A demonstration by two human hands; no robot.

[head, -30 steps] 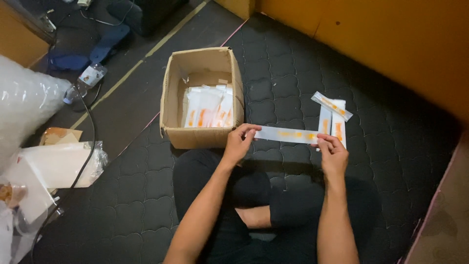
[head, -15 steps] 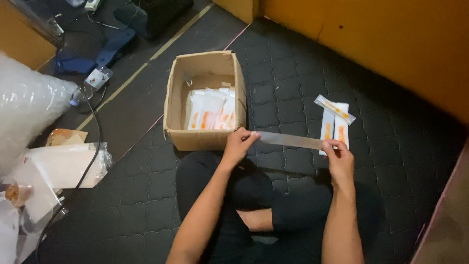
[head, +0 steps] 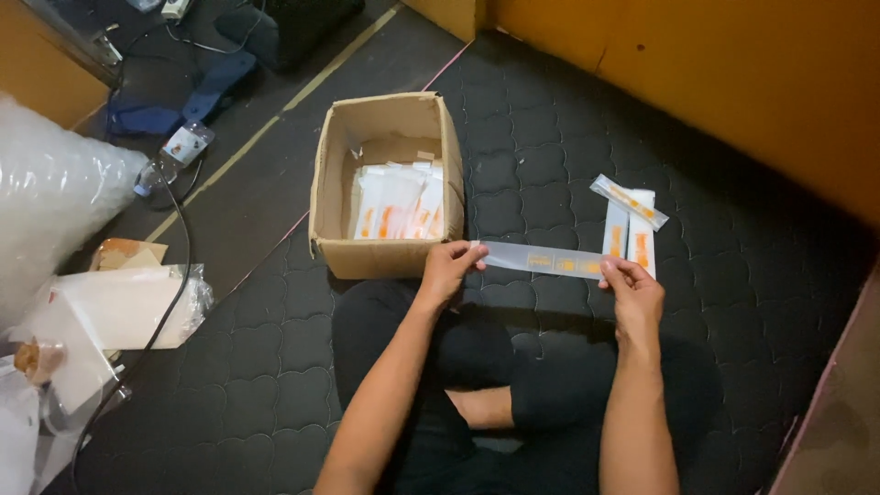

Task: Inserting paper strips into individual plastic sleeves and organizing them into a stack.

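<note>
Two hands, left hand (head: 451, 266) and right hand (head: 631, 289), pinching opposite ends of long translucent sachet strip (head: 541, 260), orange-printed. Behind, open cardboard box (head: 335, 174) holding stacked white-orange sachets (head: 399, 203).

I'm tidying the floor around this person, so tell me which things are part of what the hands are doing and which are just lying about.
In use:
- clear strip packet, held at its ends by the left hand and right hand
- box of similar packets
- packets on the mat

Lying about:
- bubble wrap
- plastic bags
- cable
- blue item
</note>
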